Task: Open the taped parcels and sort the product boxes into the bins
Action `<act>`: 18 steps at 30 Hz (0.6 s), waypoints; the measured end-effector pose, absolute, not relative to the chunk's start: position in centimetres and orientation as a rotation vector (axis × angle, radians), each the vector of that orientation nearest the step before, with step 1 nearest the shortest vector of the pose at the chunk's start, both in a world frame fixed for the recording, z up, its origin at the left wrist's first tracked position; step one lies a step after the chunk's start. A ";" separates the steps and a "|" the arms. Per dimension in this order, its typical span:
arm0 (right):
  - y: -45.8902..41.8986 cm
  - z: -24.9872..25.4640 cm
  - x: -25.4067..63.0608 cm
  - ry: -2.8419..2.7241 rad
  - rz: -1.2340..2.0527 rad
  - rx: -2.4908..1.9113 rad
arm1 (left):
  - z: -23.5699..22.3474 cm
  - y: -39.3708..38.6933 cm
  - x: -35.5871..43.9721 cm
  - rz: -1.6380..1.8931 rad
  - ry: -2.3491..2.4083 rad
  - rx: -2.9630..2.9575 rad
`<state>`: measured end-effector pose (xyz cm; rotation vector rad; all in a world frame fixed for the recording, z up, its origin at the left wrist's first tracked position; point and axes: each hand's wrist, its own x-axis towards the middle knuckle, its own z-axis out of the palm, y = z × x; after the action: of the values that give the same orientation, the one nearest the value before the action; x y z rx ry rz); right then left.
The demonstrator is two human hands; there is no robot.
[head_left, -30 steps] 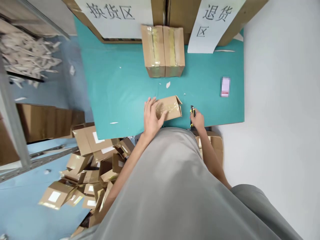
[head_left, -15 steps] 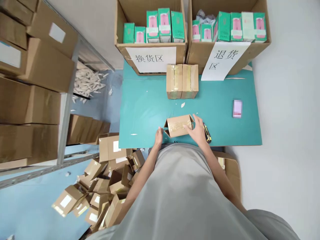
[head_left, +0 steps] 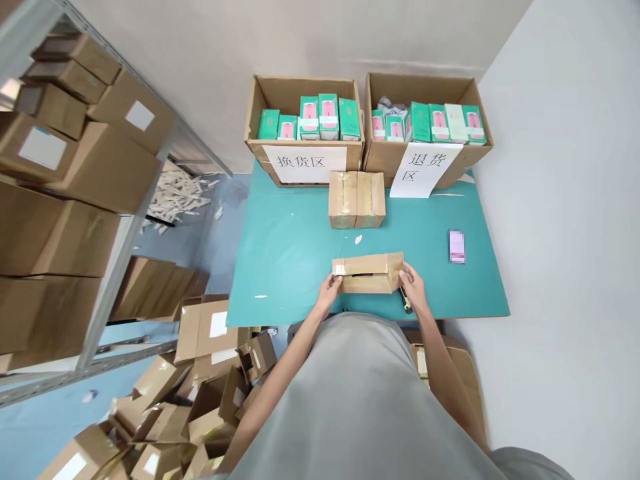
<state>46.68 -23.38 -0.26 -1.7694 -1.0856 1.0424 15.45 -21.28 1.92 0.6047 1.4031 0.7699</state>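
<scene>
A small brown cardboard box (head_left: 367, 285) is in front of me at the near side of the green table (head_left: 285, 247). A dark gap runs along its upper side between the flaps, and strips of tape shine on it. My left hand (head_left: 330, 292) grips the left end with thumb and fingers. My right hand (head_left: 413, 285) is closed on the right end. Close under the right hand lies a black and yellow utility knife (head_left: 405, 301), partly hidden by the box and hand. What the box holds cannot be seen.
Two taped boxes (head_left: 357, 200) stand farther back. Behind them, two open cartons (head_left: 313, 163) (head_left: 425, 159) with paper signs hold green-and-pink packages. A phone (head_left: 457, 247) lies at right. Shelves of boxes (head_left: 85, 220) rise at left; emptied boxes (head_left: 200, 400) pile on the floor below.
The box has been turned, so its gapped flap side now faces up. Both hands have closed on its ends. My view has tilted up, showing more wall.
</scene>
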 end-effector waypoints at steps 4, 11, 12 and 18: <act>-23.1 -2.5 43.4 -1.078 1.171 -1.735 | 2.5 -21.9 12.3 0.925 1.477 0.732; -22.0 -4.0 38.3 -1.295 1.319 -1.746 | 3.5 -23.7 8.6 0.815 1.620 0.807; -22.1 -3.7 38.4 -1.301 1.296 -1.731 | 3.6 -24.1 8.6 0.804 1.600 0.800; -22.6 -0.4 40.0 -1.497 1.225 -1.639 | 3.4 -25.7 8.8 0.752 1.579 0.978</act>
<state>39.98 -22.58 -0.36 -1.6390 -1.4969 1.2248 8.85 -25.71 3.36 0.9782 1.5794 0.7516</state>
